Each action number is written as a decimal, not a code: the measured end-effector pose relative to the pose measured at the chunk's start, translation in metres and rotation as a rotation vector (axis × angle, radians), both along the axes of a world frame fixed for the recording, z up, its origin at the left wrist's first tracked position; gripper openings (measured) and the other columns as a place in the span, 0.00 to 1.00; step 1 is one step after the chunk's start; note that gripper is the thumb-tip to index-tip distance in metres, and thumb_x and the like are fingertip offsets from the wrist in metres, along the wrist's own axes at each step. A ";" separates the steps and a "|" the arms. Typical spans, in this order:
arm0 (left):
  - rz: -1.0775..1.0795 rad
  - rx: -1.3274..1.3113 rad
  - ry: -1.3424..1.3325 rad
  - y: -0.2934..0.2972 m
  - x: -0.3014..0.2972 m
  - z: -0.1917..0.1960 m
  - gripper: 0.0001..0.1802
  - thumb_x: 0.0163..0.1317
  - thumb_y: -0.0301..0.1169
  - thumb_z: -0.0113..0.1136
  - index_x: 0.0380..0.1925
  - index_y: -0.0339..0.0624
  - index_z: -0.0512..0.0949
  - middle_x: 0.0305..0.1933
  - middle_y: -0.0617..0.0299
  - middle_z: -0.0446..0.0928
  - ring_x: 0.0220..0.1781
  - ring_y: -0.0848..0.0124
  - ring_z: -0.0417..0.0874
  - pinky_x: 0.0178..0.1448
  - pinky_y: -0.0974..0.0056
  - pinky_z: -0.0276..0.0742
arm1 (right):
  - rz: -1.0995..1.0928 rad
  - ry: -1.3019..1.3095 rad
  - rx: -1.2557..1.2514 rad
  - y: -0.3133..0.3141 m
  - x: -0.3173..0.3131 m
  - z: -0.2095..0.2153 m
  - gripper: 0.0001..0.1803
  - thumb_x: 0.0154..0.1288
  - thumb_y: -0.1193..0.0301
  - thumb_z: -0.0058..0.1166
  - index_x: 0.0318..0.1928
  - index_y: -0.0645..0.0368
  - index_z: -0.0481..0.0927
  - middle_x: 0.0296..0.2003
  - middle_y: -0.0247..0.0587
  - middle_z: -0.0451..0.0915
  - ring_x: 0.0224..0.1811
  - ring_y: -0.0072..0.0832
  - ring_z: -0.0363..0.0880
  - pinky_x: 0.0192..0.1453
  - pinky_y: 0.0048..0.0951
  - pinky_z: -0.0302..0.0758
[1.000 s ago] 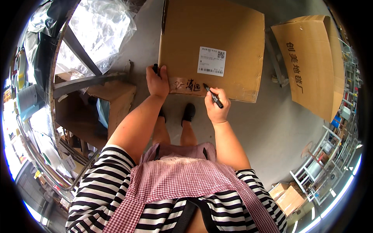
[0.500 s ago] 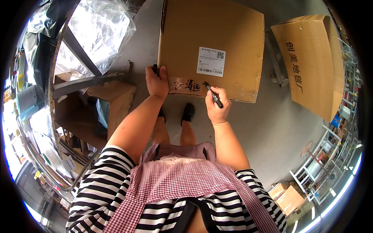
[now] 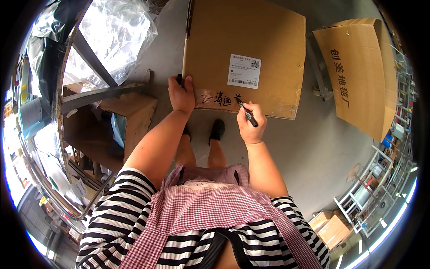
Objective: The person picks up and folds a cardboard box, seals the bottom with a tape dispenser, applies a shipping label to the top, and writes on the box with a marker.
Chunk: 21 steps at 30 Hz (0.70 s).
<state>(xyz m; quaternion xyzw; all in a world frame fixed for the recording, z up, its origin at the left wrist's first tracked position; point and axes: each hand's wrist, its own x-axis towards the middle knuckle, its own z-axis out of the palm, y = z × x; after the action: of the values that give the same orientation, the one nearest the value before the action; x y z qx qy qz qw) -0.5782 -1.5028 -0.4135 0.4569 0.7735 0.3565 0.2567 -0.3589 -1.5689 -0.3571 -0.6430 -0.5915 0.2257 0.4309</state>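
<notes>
A large brown cardboard box (image 3: 268, 45) stands in front of me, with a white printed label (image 3: 244, 71) on its top face. My right hand (image 3: 251, 123) grips a black marker pen (image 3: 247, 114), its tip on the cardboard at the end of a row of black handwriting (image 3: 217, 99) along the near edge. At the box's near left corner rests my left hand (image 3: 181, 96), closed, with a small black marker cap (image 3: 179, 79) sticking up between thumb and fingers. The fingers on the box's side are partly hidden.
To the right leans another brown carton (image 3: 358, 76) with dark printing. Clear plastic wrapping (image 3: 107, 40) and a metal frame (image 3: 105, 96) are at the left, above an open carton (image 3: 130, 121). A white metal rack (image 3: 367, 188) and small boxes (image 3: 333, 228) stand at lower right.
The marker tip has shifted slightly, and another short black stroke shows at the end of the handwriting. My left hand stays at the box corner.
</notes>
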 end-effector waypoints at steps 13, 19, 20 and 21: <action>-0.004 -0.005 -0.019 0.000 0.002 0.002 0.20 0.68 0.40 0.60 0.45 0.33 0.70 0.40 0.46 0.77 0.44 0.46 0.78 0.49 0.49 0.73 | 0.025 -0.025 -0.005 -0.002 0.001 0.000 0.07 0.57 0.76 0.61 0.36 0.62 0.78 0.30 0.49 0.81 0.36 0.49 0.83 0.54 0.45 0.83; -0.004 0.012 0.014 -0.001 0.000 -0.002 0.20 0.68 0.40 0.60 0.44 0.33 0.70 0.40 0.46 0.77 0.44 0.45 0.78 0.48 0.48 0.73 | -0.052 0.000 -0.042 -0.005 0.004 -0.001 0.07 0.57 0.75 0.61 0.35 0.61 0.78 0.31 0.48 0.81 0.35 0.48 0.83 0.57 0.47 0.82; -0.005 0.011 0.015 -0.001 0.000 -0.002 0.20 0.68 0.40 0.60 0.44 0.33 0.70 0.40 0.46 0.77 0.44 0.45 0.78 0.48 0.48 0.73 | -0.033 -0.006 -0.026 -0.004 0.004 0.000 0.07 0.57 0.75 0.61 0.36 0.61 0.78 0.31 0.48 0.81 0.35 0.48 0.83 0.57 0.47 0.82; -0.004 0.012 0.012 -0.001 0.000 -0.001 0.20 0.68 0.40 0.60 0.44 0.33 0.70 0.40 0.46 0.77 0.44 0.45 0.78 0.48 0.48 0.73 | -0.014 -0.011 -0.010 -0.004 0.004 0.000 0.07 0.57 0.75 0.61 0.36 0.61 0.78 0.31 0.48 0.81 0.36 0.48 0.83 0.57 0.48 0.82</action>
<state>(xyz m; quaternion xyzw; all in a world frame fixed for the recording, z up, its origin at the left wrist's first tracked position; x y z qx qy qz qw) -0.5783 -1.5039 -0.4146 0.4622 0.7719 0.3578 0.2500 -0.3546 -1.5728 -0.3572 -0.6505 -0.5884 0.2220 0.4259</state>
